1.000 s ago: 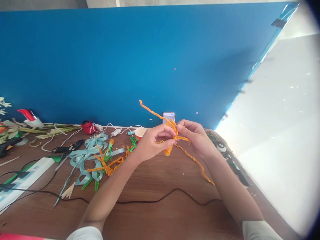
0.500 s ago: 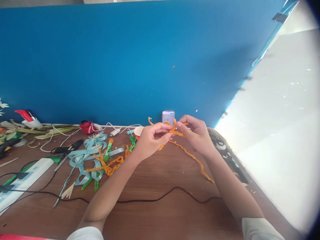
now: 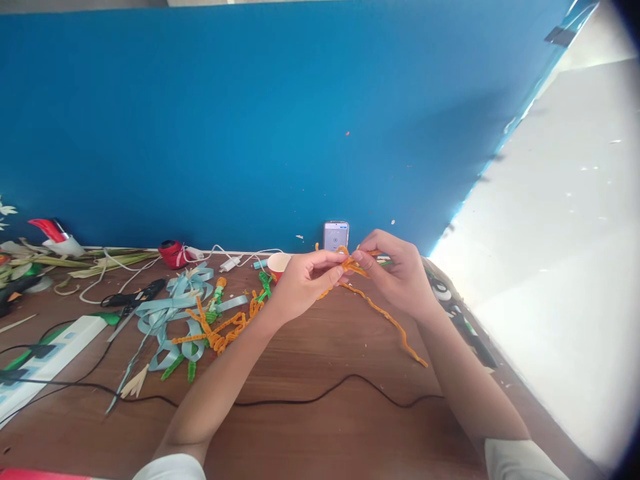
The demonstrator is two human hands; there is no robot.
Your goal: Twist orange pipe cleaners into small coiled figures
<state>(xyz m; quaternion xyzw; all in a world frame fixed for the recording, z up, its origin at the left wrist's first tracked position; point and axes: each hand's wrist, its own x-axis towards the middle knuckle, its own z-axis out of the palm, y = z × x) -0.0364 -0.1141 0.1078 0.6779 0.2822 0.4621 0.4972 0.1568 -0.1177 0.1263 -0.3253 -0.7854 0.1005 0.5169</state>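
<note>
Orange pipe cleaners [image 3: 356, 267], bent and twisted together, are pinched between my two hands above the table. My left hand [image 3: 313, 280] grips the bundle from the left with thumb and fingers. Close against it, my right hand [image 3: 393, 270] pinches the strands on the right side. One long orange tail [image 3: 387, 317] hangs from the bundle down toward the table. Part of the twisted piece is hidden behind my fingers. Left of my arm lies another shaped orange pipe-cleaner piece [image 3: 217, 340], beside green ones [image 3: 192, 371].
A phone [image 3: 336, 235] leans on the blue partition [image 3: 300, 133]. Pale blue ribbon [image 3: 160, 313], a paper cup [image 3: 278, 263] and a white power strip [image 3: 55, 360] are to the left. A black cable [image 3: 320, 401] crosses the brown table [image 3: 310, 440].
The orange strands have turned in my fingers; the end that stuck up on the left and the raised loop now sit lower. My hands have drawn slightly closer together.
</note>
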